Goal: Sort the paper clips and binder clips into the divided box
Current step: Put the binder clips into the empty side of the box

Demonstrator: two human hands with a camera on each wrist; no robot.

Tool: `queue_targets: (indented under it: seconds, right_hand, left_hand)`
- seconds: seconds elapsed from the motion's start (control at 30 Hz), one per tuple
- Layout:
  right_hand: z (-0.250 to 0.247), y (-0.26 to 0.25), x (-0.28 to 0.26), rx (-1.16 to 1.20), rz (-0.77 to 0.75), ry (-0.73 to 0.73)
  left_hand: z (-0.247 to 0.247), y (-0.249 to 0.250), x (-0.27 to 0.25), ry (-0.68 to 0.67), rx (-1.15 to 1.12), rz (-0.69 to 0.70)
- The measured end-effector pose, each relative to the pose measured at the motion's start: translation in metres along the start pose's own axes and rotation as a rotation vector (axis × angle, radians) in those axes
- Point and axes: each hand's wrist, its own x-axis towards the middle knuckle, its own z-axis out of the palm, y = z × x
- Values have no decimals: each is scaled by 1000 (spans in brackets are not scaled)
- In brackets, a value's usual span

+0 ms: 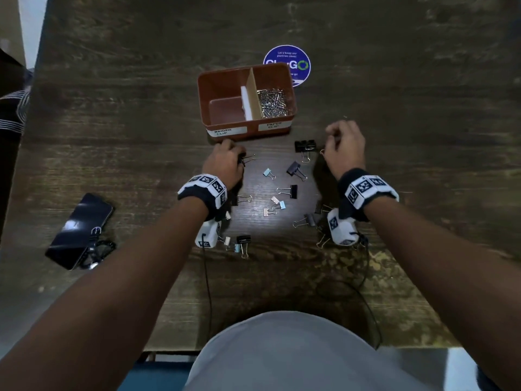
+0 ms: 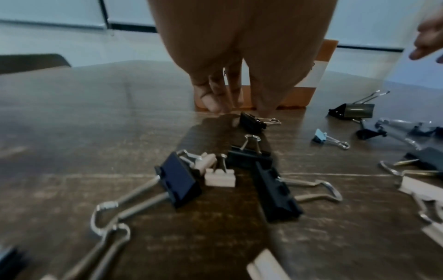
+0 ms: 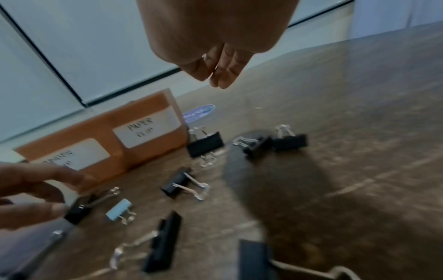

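The brown divided box (image 1: 203, 103) stands mid-table; its left "binder clip" compartment is bare and its right one holds a heap of paper clips (image 1: 273, 104). Just in front of the box, my left hand (image 1: 238, 158) reaches down to a small black binder clip (image 2: 251, 123), fingers and thumb spread on either side, one fingertip touching it. My right hand (image 3: 210, 77) hovers above the table right of the box, thumb and fingers pinched together on a small silver paper clip (image 3: 205, 56). Several binder clips lie scattered between my wrists, among them a large black one (image 1: 305, 145) and a light blue one (image 1: 267, 173).
A dark phone (image 1: 79, 230) with a cable lies at the left, near the table's front edge. A round blue sticker (image 1: 293, 59) is stuck to the table behind the box. Thin black cables (image 1: 208, 292) trail off the front edge from my wrists.
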Motion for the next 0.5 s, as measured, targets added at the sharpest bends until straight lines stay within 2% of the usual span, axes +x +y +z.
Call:
queue_targets:
  seconds: [0.1, 0.2, 0.37, 0.43, 0.5]
  right_hand:
    - [2, 16, -3, -55, 28, -152]
    - [11, 21, 4, -196, -52, -293]
    - [33, 16, 16, -408, -156, -685]
    - [39, 16, 13, -450, -199, -684]
    - [40, 18, 8, -469, -256, -569]
  left_hand:
    - [0, -2, 7, -88, 69, 13]
    - [1, 0, 6, -91, 53, -34]
    - [-2, 8, 5, -173, -24, -29]
    - [-3, 8, 5, -199, -111, -52]
    - [-6, 8, 4, -175, -256, -119]
